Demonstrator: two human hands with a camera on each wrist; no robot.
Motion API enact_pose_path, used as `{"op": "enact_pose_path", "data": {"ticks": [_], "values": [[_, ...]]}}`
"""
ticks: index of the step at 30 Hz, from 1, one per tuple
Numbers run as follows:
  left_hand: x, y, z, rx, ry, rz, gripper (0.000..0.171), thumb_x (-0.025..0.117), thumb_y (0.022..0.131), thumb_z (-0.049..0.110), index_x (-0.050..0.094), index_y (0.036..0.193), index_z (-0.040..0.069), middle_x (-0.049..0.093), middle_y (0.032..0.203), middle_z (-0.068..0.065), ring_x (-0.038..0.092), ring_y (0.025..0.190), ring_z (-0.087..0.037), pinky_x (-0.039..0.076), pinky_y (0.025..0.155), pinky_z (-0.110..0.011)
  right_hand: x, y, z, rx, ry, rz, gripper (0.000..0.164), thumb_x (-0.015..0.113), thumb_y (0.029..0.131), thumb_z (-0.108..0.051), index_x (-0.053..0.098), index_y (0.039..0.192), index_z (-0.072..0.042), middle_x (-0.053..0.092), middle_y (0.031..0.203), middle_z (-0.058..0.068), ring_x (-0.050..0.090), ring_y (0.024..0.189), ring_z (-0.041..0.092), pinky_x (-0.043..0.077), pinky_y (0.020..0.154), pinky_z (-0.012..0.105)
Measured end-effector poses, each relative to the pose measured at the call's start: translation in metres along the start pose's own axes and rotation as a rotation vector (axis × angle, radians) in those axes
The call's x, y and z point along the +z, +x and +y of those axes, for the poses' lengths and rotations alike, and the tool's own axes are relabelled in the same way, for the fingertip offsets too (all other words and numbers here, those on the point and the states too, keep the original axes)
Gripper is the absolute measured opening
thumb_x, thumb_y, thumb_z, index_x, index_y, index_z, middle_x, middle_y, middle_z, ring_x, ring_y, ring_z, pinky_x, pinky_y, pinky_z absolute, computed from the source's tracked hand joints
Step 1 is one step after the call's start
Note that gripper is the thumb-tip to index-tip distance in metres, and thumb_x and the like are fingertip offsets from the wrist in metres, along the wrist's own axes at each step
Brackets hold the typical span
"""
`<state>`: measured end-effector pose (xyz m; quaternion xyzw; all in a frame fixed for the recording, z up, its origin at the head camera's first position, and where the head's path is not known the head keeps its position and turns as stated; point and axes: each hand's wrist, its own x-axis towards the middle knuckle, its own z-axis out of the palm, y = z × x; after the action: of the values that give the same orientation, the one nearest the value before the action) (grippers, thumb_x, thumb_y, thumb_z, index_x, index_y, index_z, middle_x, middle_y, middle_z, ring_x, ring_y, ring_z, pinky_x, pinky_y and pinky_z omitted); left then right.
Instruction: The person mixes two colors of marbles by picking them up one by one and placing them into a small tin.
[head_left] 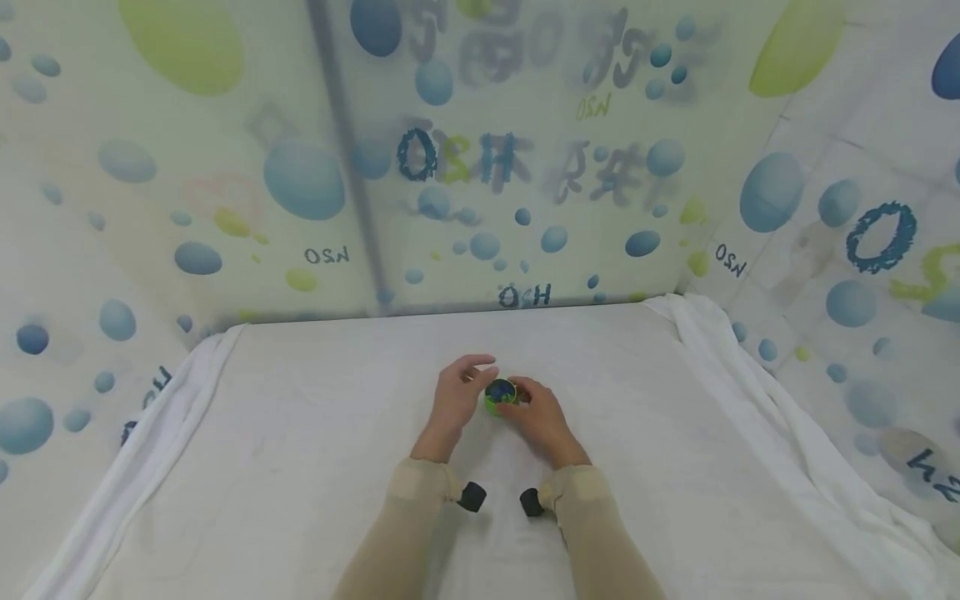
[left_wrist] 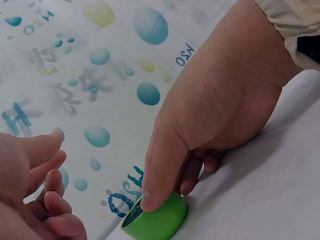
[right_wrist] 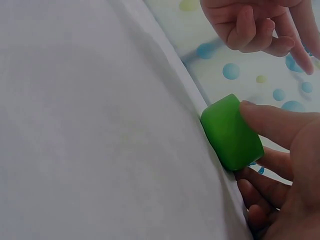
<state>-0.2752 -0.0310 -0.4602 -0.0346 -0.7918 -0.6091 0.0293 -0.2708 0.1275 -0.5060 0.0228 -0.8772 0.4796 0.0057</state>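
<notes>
A small round bright green container (head_left: 491,407) with a dark blue inside stands on the white cloth. It looks like a short cup with thick smooth walls in the left wrist view, where its rim (left_wrist: 129,227) tilts toward the camera. My right hand (head_left: 543,418) pinches it from the right, thumb at the near rim and fingers round the far side. Seen from the right wrist, the thumb presses the green wall (right_wrist: 230,132). To its left is my left hand (head_left: 454,398), holding nothing, its fingers loosely bent and apart from the container.
White cloth (head_left: 315,450) covers the tabletop, with bunched folds (head_left: 720,358) along the right side and more on the left. A patterned curtain (head_left: 480,208) with blue and green dots rises behind the table. Black wrist cameras (head_left: 472,497) sit at both cuffs.
</notes>
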Motion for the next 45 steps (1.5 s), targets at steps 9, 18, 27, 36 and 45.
{"op": "enact_pose_path", "data": {"ticks": [9,18,27,36,45], "values": [[-0.005,-0.001,0.001,0.006,0.008,0.036,0.023,0.067,0.093,0.025,0.069,0.113,0.015,0.060,0.088,-0.004,0.052,0.080,-0.020,0.041,0.067,-0.032,0.001,0.001,-0.002,-0.002,0.003,-0.004,0.054,0.076,0.085,-0.024,0.057,0.132,-0.007,0.061,0.124,0.010,0.054,0.115,0.028,0.041,0.098,0.047],[-0.006,-0.003,-0.011,0.089,0.288,0.051,0.023,0.066,0.093,0.025,0.068,0.112,0.013,0.062,0.092,-0.003,0.057,0.081,-0.019,0.046,0.070,-0.034,0.003,0.006,0.004,0.014,-0.014,-0.025,0.055,0.076,0.085,-0.026,0.057,0.132,-0.008,0.060,0.127,0.010,0.053,0.116,0.029,0.040,0.099,0.047],[-0.020,-0.003,-0.015,0.187,0.536,-0.050,0.034,0.068,0.092,0.028,0.063,0.122,0.013,0.060,0.114,-0.010,0.059,0.096,-0.024,0.048,0.081,-0.039,-0.013,0.009,0.003,-0.079,-0.128,-0.146,0.055,0.075,0.086,-0.029,0.056,0.131,-0.004,0.061,0.122,0.012,0.056,0.111,0.030,0.044,0.094,0.047],[-0.033,0.001,-0.017,0.298,0.766,-0.268,0.052,0.066,0.091,0.041,0.055,0.137,0.018,0.048,0.142,-0.009,0.043,0.130,-0.030,0.033,0.106,-0.047,-0.038,0.013,0.000,-0.111,-0.450,-0.223,0.063,0.062,0.091,-0.051,0.056,0.133,-0.004,0.058,0.126,0.017,0.050,0.116,0.035,0.038,0.098,0.053],[-0.045,-0.004,-0.020,0.273,0.920,-0.401,0.066,0.065,0.088,0.052,0.047,0.145,0.024,0.037,0.152,-0.006,0.034,0.138,-0.029,0.029,0.108,-0.050,-0.052,0.006,0.005,-0.189,-0.640,-0.281,0.072,0.063,0.086,-0.060,0.053,0.137,-0.010,0.049,0.140,0.015,0.042,0.125,0.038,0.033,0.099,0.061]]}}
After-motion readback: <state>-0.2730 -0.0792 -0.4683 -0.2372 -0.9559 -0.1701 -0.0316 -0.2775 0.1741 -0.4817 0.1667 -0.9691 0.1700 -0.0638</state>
